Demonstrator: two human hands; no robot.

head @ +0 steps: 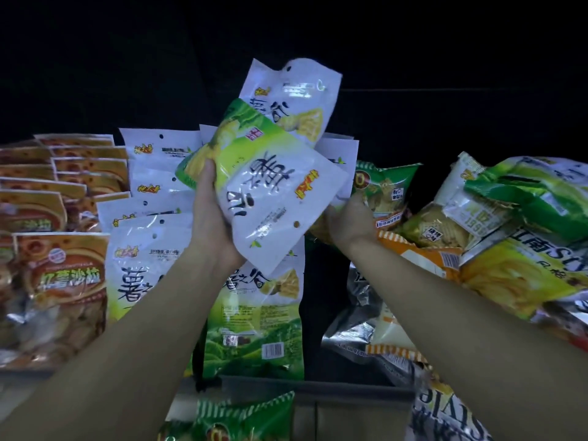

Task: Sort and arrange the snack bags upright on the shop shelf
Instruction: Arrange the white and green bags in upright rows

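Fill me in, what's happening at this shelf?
A person is sorting snack bags on a shop shelf. The left hand grips a white-and-green bag, turned upside down, with a second one behind it. The right hand reaches under it. Matching bags stand upright left; a loose pile lies right.

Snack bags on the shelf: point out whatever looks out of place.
The white-and-green bag that the left hand grips is upside down, its print inverted. At right, a heap of green and yellow bags lies tumbled and crumpled, unlike the upright rows at left.
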